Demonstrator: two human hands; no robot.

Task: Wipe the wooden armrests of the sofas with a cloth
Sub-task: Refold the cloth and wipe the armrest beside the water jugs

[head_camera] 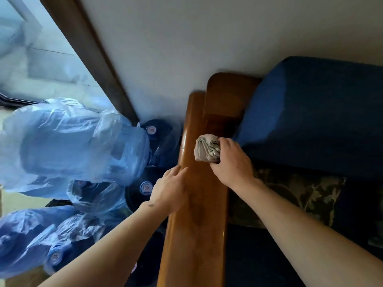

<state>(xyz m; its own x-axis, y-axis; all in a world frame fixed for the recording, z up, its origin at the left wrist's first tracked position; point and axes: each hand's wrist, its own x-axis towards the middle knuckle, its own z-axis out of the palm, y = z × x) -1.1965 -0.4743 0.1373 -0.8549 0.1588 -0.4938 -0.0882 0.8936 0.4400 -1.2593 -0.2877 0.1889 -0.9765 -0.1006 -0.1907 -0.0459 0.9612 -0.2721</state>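
A glossy brown wooden armrest (196,224) runs from the bottom of the view up to the wall. My right hand (231,162) grips a crumpled beige cloth (206,148) and holds it against the armrest's top, near the blue back cushion (310,112). On the armrest's left edge rests my left hand (171,187), fingers straight and lying flat on the wood. A darker wooden panel (226,98) rises behind the cloth at the wall end.
Several large blue water bottles wrapped in clear plastic (68,141) crowd the floor just left of the armrest. A patterned cushion (294,193) lies on the dark blue seat to the right. A white wall (186,38) and dark door frame (87,48) stand beyond.
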